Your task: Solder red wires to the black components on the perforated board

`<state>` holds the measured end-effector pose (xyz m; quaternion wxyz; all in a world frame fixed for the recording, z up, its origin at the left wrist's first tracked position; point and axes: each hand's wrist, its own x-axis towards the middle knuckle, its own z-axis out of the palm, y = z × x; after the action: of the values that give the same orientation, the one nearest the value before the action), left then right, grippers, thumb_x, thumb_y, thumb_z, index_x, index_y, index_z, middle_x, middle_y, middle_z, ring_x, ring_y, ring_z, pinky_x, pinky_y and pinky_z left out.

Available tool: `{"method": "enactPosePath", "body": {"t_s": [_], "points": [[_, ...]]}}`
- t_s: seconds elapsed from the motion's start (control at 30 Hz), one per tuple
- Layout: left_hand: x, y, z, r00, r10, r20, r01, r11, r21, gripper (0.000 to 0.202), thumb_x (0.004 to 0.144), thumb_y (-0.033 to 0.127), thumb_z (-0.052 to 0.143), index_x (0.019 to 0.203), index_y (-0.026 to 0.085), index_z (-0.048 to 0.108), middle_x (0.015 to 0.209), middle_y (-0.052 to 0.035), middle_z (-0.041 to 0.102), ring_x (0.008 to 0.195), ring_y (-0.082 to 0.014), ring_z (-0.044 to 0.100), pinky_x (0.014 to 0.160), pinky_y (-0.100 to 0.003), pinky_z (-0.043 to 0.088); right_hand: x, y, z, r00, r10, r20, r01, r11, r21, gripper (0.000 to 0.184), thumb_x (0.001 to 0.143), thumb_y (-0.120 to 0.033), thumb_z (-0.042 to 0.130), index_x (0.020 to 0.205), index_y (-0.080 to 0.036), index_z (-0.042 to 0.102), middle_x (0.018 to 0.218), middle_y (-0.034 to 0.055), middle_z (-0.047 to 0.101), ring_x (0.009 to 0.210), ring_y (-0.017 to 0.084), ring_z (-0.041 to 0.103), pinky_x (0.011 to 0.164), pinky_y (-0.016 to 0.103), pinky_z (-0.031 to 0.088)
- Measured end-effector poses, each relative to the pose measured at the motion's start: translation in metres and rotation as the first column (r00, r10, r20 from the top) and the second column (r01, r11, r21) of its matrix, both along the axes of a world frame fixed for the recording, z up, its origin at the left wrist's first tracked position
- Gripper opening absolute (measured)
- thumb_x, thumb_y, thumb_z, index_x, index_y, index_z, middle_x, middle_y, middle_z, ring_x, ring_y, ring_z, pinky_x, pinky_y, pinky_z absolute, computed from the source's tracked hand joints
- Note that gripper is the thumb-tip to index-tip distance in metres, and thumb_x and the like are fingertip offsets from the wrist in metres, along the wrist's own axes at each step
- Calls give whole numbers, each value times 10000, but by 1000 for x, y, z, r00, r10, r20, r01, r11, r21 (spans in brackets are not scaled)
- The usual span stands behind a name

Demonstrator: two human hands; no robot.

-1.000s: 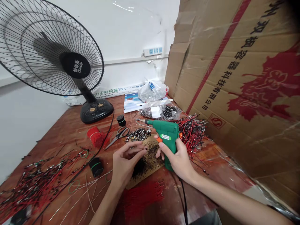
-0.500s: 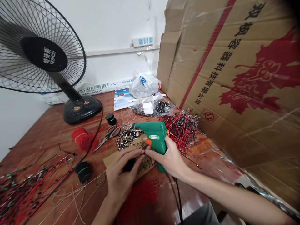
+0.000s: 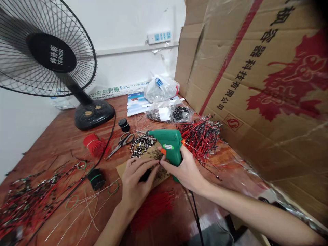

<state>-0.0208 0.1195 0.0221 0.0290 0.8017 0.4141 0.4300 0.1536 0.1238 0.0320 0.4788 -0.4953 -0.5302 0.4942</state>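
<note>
My right hand (image 3: 189,172) is wrapped around the handle of a green hot glue gun (image 3: 169,137) with an orange trigger, its nozzle pointing left. My left hand (image 3: 135,181) is pinched, its fingertips meeting my right thumb and finger below the gun; a tiny dark piece seems to be between them, too small to name. Under the hands lies a tan cardboard piece (image 3: 121,168) with dark stains. Small black and silver parts (image 3: 140,145) are heaped beyond it. Closer to me, red wires (image 3: 155,205) lie partly behind my left forearm.
Scissors (image 3: 120,145), a tied red wire bundle (image 3: 93,142) and black bundles (image 3: 96,180) lie to the left, with loose wires (image 3: 38,198). A fan (image 3: 93,114) stands behind. On the right are red wires (image 3: 202,140) and a large carton (image 3: 230,68). Plastic bags (image 3: 160,90) sit at the back.
The camera view has shifted slightly, so the fan, carton and tabletop things appear a little further right and higher. Both hands keep nearly the same pose at the glue gun.
</note>
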Motion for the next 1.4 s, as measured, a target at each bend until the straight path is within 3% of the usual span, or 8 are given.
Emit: {"method": "enactPosePath", "body": {"t_s": [0.17, 0.3, 0.57, 1.0, 1.2, 1.3, 1.4], "points": [[-1, 0, 1, 998, -42, 45, 46, 995, -87, 246, 793, 133, 712, 1007, 251, 687, 924, 32, 698, 851, -99, 616, 834, -298, 431, -3, 0, -7, 999, -25, 42, 23, 999, 48, 427, 782, -330, 634, 1181, -202, 554, 1154, 8, 620, 966, 9, 628, 863, 93, 527], [-2, -1, -1, 995, -8, 103, 23, 989, -144, 206, 812, 144, 696, 983, 258, 693, 937, 37, 691, 884, -93, 610, 840, -268, 455, -5, 1, -11, 996, -50, 73, 45, 996, 79, 410, 791, -349, 631, 1165, -193, 565, 1147, 16, 625, 974, 19, 630, 908, 122, 530], [-3, -3, -4, 983, 19, 182, 19, 979, -205, 152, 829, 157, 684, 946, 254, 679, 927, 54, 696, 871, -81, 618, 844, -248, 448, -8, -3, -14, 994, -32, 103, 20, 993, 118, 405, 801, -373, 631, 1142, -163, 572, 1108, 27, 639, 906, 13, 640, 814, 98, 536], [-4, -6, -2, 962, -34, 269, 118, 945, -305, 107, 855, 142, 642, 935, 211, 661, 947, 23, 678, 890, -61, 616, 821, -185, 482, -12, -6, -16, 984, -85, 156, 45, 970, 241, 331, 819, -323, 621, 1088, -132, 591, 1030, 30, 655, 871, -7, 635, 843, 78, 540], [-4, -5, -5, 960, -10, 280, 98, 948, -302, 235, 828, 142, 675, 1041, 239, 656, 890, 34, 661, 765, -48, 575, 727, -172, 469, -10, -8, -28, 969, -98, 226, 35, 963, 268, 309, 814, -339, 634, 1089, -198, 637, 1094, 4, 647, 993, 28, 640, 993, 150, 521], [-4, -6, -4, 963, -26, 267, 109, 947, -301, 316, 838, 133, 663, 1124, 267, 664, 962, 23, 677, 859, -60, 608, 799, -177, 490, -9, -9, -35, 963, -114, 244, 42, 959, 281, 324, 808, -340, 643, 1106, -212, 641, 1118, 7, 641, 1024, 40, 635, 1011, 167, 519], [-3, -6, -2, 964, -42, 261, 134, 928, -347, 278, 860, 141, 636, 1095, 279, 689, 1049, 20, 682, 962, -72, 629, 872, -183, 499, -9, -9, -38, 959, -143, 243, 69, 955, 288, 355, 806, -357, 646, 1118, -190, 635, 1126, 31, 639, 1028, 57, 636, 1006, 190, 529]]}}
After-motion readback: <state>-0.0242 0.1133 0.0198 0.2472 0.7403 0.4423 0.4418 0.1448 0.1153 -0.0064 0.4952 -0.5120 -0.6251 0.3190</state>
